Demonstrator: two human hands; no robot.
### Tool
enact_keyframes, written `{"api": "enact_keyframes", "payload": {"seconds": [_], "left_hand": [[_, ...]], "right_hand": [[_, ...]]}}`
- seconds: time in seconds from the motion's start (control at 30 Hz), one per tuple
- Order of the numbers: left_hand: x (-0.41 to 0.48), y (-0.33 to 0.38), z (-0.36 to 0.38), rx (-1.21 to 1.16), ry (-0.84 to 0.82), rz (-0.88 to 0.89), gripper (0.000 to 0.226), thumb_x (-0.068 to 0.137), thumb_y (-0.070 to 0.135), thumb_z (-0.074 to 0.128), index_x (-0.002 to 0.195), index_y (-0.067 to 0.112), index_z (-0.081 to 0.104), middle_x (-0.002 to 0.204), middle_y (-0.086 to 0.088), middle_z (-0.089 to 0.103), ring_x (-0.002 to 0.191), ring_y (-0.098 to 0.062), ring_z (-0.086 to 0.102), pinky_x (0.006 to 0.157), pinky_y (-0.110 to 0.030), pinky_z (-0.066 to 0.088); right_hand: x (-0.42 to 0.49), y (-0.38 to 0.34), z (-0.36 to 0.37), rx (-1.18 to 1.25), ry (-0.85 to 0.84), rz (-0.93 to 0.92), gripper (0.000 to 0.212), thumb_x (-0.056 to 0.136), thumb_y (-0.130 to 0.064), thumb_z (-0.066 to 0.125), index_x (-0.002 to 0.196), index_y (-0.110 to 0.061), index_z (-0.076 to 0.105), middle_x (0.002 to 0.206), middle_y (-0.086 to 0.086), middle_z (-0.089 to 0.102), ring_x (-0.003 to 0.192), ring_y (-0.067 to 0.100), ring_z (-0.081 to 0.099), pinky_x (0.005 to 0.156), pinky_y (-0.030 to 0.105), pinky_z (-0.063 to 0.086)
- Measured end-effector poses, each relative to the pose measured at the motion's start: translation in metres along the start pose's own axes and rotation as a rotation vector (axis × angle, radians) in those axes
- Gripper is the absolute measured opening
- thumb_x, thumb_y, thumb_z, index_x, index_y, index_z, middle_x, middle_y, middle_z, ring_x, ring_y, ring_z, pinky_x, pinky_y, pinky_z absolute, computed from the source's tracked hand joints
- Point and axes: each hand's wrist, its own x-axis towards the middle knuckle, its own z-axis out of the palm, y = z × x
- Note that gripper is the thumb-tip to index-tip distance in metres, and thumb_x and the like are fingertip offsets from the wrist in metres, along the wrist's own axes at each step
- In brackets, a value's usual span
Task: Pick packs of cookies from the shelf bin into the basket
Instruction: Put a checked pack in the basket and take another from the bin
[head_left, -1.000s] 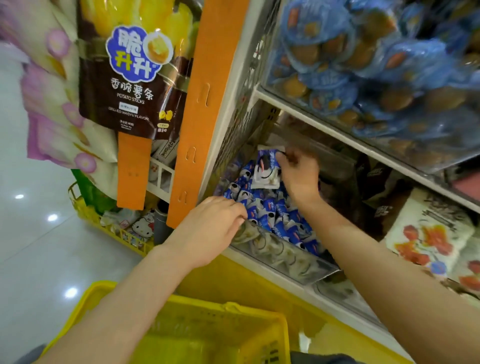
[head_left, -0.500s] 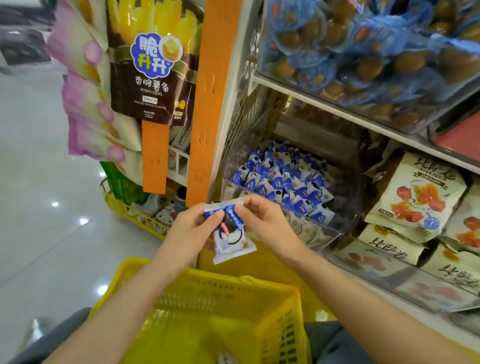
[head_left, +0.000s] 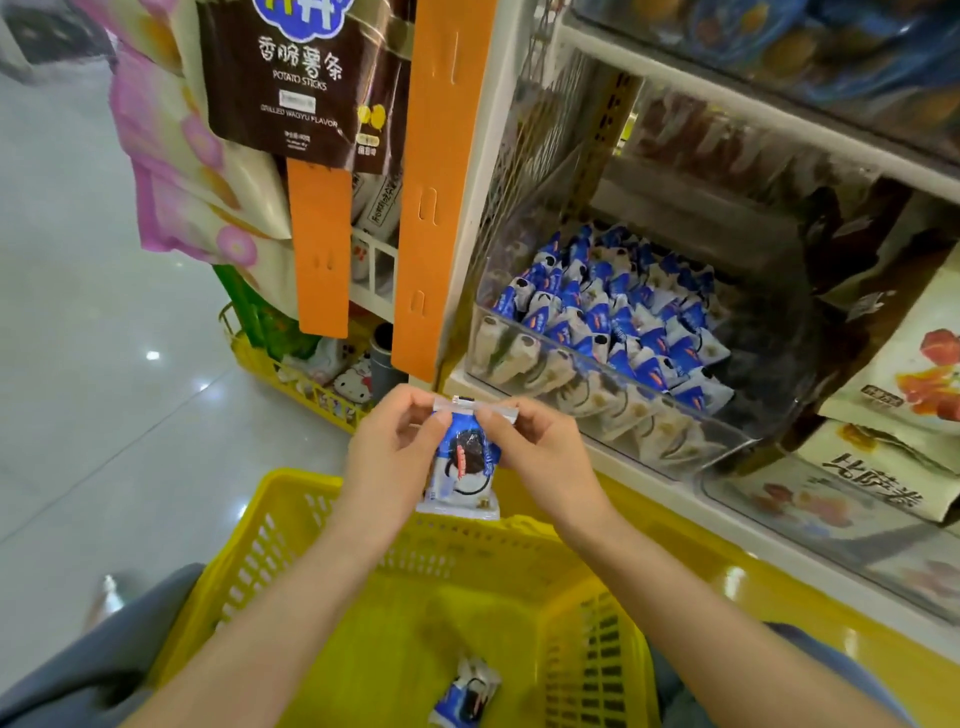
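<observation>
A blue and white cookie pack (head_left: 464, 467) hangs upright above the far rim of the yellow basket (head_left: 291, 525). My left hand (head_left: 389, 457) pinches its top left corner and my right hand (head_left: 540, 457) pinches its top right corner. One more cookie pack (head_left: 465, 693) lies on the basket floor. The clear shelf bin (head_left: 691, 426) to the upper right holds several blue and white cookie packs (head_left: 613, 317).
An orange upright strip (head_left: 441, 182) stands left of the bin. Bags of potato sticks (head_left: 301, 78) hang at the upper left. Dried fruit bags (head_left: 914, 364) fill the shelf on the right. A yellow crate (head_left: 291, 374) sits on the floor by the shelf.
My right hand lifted one pack out of the bin and brought it down over the basket. My left hand left the bin's front edge and took the pack's other corner.
</observation>
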Motion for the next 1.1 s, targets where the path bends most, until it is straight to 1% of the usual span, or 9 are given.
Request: {"api": "enact_keyframes", "payload": {"seconds": [0.07,0.17,0.27,0.33,0.43,0.57,0.77,0.93,1.1], "left_hand": [[0.002,0.001,0.002,0.068,0.019,0.077,0.027,0.089,0.001,0.054,0.074,0.024,0.055,0.078,-0.002,0.063,0.075,-0.017,0.062,0.068,-0.035,0.052],[-0.003,0.002,0.000,0.359,-0.002,0.391,0.018,0.088,0.000,0.053,0.081,0.015,0.057,0.085,0.000,0.056,0.077,-0.007,0.052,0.064,-0.015,0.044],[-0.011,0.002,0.000,0.540,-0.111,0.571,0.010,0.091,0.009,0.046,0.089,0.011,0.056,0.094,0.003,0.048,0.078,-0.007,0.047,0.065,-0.024,0.041],[-0.014,0.001,0.001,0.507,-0.151,0.518,0.009,0.094,0.016,0.046,0.090,0.017,0.053,0.096,0.010,0.045,0.082,-0.005,0.049,0.068,-0.025,0.042],[-0.017,-0.003,0.004,0.422,-0.161,0.403,0.006,0.086,0.033,0.052,0.088,0.027,0.051,0.094,0.013,0.048,0.089,-0.003,0.053,0.074,-0.021,0.046],[-0.025,-0.007,0.008,0.381,-0.125,0.367,0.013,0.083,0.031,0.059,0.080,0.031,0.047,0.082,0.010,0.058,0.076,-0.004,0.060,0.063,-0.018,0.047],[-0.034,-0.014,0.019,-0.010,-0.140,0.025,0.018,0.080,0.007,0.067,0.072,0.019,0.056,0.069,0.007,0.066,0.065,-0.005,0.065,0.061,-0.023,0.054],[-0.042,-0.022,0.026,-0.215,-0.244,-0.351,0.027,0.082,0.022,0.064,0.106,0.014,0.056,0.091,-0.001,0.070,0.074,-0.004,0.066,0.063,-0.018,0.053],[-0.064,-0.032,0.038,-0.288,-0.517,-0.515,0.027,0.081,0.037,0.058,0.101,0.019,0.063,0.096,-0.002,0.073,0.086,-0.017,0.069,0.073,-0.035,0.056]], "right_hand": [[0.002,0.001,-0.001,-0.007,0.037,0.011,0.018,0.089,-0.015,0.060,0.073,-0.022,0.065,0.065,-0.007,0.066,0.062,0.003,0.059,0.057,0.024,0.050],[0.005,0.000,-0.003,-0.031,0.090,0.021,0.020,0.089,-0.020,0.060,0.075,-0.006,0.065,0.072,0.016,0.067,0.068,0.016,0.057,0.066,0.047,0.050],[0.004,-0.002,-0.007,-0.012,0.126,0.016,0.020,0.088,-0.020,0.061,0.079,-0.004,0.067,0.083,0.024,0.067,0.072,0.024,0.059,0.075,0.051,0.050],[-0.001,-0.004,-0.011,-0.083,0.148,-0.050,0.013,0.088,-0.020,0.061,0.078,-0.015,0.067,0.080,0.011,0.070,0.075,0.022,0.064,0.076,0.045,0.051],[-0.012,-0.005,-0.015,-0.295,0.143,-0.228,0.010,0.088,-0.021,0.060,0.080,-0.027,0.062,0.076,-0.014,0.063,0.074,0.001,0.059,0.071,0.023,0.049],[-0.024,-0.003,-0.018,-0.482,0.124,-0.409,0.006,0.089,-0.021,0.060,0.087,-0.018,0.065,0.080,-0.019,0.056,0.081,-0.002,0.057,0.068,0.011,0.044],[-0.039,0.003,-0.025,-0.513,0.129,-0.398,0.009,0.089,-0.022,0.060,0.089,-0.014,0.064,0.084,-0.010,0.062,0.080,0.003,0.057,0.067,0.011,0.042],[-0.051,0.008,-0.029,-0.278,0.117,-0.192,0.005,0.090,-0.015,0.058,0.088,-0.014,0.062,0.083,-0.003,0.066,0.079,0.007,0.062,0.073,0.024,0.049],[-0.070,0.021,-0.043,-0.111,0.101,-0.028,0.008,0.092,-0.011,0.054,0.091,-0.006,0.060,0.086,0.011,0.065,0.078,0.020,0.061,0.075,0.037,0.050]]}}
